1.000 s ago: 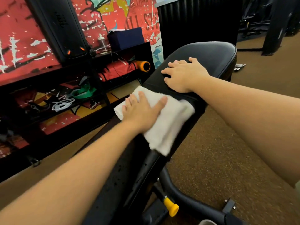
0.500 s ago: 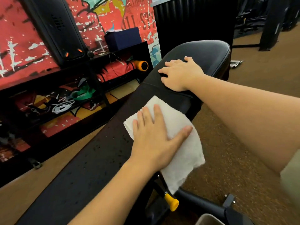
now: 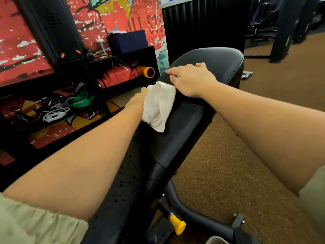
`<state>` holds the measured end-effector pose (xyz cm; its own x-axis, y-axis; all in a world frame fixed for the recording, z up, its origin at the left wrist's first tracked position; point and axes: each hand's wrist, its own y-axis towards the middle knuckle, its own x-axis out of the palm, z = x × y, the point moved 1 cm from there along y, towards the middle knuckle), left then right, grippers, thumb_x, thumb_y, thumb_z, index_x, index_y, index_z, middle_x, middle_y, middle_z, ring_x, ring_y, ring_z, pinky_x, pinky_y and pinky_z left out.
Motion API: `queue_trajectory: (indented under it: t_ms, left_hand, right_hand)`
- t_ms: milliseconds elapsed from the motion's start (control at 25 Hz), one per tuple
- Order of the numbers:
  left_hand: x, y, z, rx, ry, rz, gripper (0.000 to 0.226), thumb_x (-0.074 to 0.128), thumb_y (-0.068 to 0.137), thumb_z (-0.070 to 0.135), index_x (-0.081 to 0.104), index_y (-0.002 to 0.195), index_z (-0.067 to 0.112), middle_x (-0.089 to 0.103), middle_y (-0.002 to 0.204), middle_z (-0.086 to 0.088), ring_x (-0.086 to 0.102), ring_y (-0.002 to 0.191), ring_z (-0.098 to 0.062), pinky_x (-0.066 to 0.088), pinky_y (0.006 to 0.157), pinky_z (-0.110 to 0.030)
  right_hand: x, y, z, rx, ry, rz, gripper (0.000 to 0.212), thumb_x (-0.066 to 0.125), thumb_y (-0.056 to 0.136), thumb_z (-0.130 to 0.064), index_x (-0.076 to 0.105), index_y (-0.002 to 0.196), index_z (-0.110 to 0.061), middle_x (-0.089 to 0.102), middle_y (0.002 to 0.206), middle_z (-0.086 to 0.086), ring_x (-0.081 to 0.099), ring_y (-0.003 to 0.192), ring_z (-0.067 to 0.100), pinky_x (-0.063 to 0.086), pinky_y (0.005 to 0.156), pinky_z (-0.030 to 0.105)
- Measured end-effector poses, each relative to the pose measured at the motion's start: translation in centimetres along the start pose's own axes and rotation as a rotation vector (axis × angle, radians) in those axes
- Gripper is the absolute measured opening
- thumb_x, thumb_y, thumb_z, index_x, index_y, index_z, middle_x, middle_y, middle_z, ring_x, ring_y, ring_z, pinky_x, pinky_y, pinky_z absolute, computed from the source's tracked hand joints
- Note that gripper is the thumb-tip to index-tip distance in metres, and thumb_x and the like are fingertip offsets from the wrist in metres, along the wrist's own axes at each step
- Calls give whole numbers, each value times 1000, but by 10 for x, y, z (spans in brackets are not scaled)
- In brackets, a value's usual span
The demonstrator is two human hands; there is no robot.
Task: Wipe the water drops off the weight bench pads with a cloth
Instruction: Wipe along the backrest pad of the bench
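Observation:
A black weight bench runs from the bottom centre up to the middle: a long back pad (image 3: 175, 136) and a wider seat pad (image 3: 219, 60) beyond it. Water drops dot the near part of the back pad (image 3: 123, 191). My left hand (image 3: 138, 100) grips a bunched white cloth (image 3: 159, 104) at the left edge of the pad, near the gap between the pads; its fingers are mostly hidden behind the cloth. My right hand (image 3: 190, 78) rests flat on the seat pad, fingers spread, just beyond the cloth.
A black shelf rack (image 3: 52, 80) with a large speaker (image 3: 52, 30), a blue box (image 3: 128, 40), bands and cables stands close on the left. The bench frame with a yellow adjustment knob (image 3: 177, 225) lies below. Brown carpet (image 3: 237, 155) spreads to the right.
My left hand has moved the cloth forward along the pad towards the right hand, and the cloth has gone from spread flat under the palm to bunched in the grip. The right hand stays put.

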<state>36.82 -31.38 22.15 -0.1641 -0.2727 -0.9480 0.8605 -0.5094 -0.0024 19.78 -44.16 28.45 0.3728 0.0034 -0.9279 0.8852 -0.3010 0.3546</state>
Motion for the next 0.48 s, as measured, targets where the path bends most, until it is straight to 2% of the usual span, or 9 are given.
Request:
queue_trajectory:
  t_ms: [80, 120, 200, 280, 320, 400, 480]
  left_hand:
    - [-10, -42, 26, -88, -88, 94, 63, 41, 104, 49, 31, 157, 18, 42, 156, -15, 40, 144, -41, 30, 118, -60]
    - [-12, -68, 40, -100, -109, 118, 65, 36, 106, 51, 25, 162, 18, 33, 163, -16, 29, 152, -39, 22, 122, -59]
    - [-4, -130, 66, 40, -102, 38, 93, 36, 100, 72, 6, 166, 14, 6, 173, -23, 3, 160, -40, 6, 126, -59]
    - [10, -183, 83, 198, -35, -6, 117, 39, 88, 88, -8, 167, 15, -10, 173, -24, -11, 160, -42, -2, 126, -61]
    - [15, -202, 85, 247, 1, 30, 117, 44, 89, 84, -10, 166, 14, -11, 172, -25, -11, 159, -43, -2, 127, -61]
    - [28, -224, 80, 298, 86, 115, 108, 53, 96, 64, -9, 165, 9, -7, 172, -28, -8, 159, -45, 2, 129, -59]
    - [33, -237, 69, 317, 109, 172, 103, 56, 98, 55, -7, 165, 7, -3, 171, -28, -4, 159, -44, 5, 129, -56]
  right_hand:
    - [-4, 1, 6, -1, 295, 97, 46, 29, 106, -39, 48, 147, -39, 52, 152, -2, 44, 139, 25, 20, 121, 56]
    - [-8, 0, 10, 3, 521, 166, 44, 34, 103, -40, 54, 142, -38, 56, 147, -4, 48, 136, 20, 26, 119, 53]
    - [-12, -5, 14, 22, 858, 247, 38, 43, 99, -37, 62, 132, -31, 62, 132, -8, 53, 124, 9, 40, 108, 39]
    - [-14, -16, 11, 10, 825, 230, 34, 45, 100, -34, 62, 129, -27, 62, 122, -11, 54, 114, 5, 41, 94, 31]
    - [-16, -22, 7, -8, 763, 250, 33, 45, 101, -35, 62, 128, -26, 62, 119, -10, 55, 113, 7, 43, 93, 30]
    - [-24, -43, 1, -12, 822, 457, 29, 51, 97, -32, 65, 121, -24, 66, 114, -6, 59, 109, 10, 49, 93, 28]
    - [-28, -86, -9, 153, 1185, 762, 22, 56, 90, -21, 70, 107, -21, 69, 106, 1, 63, 99, 10, 50, 84, 26]
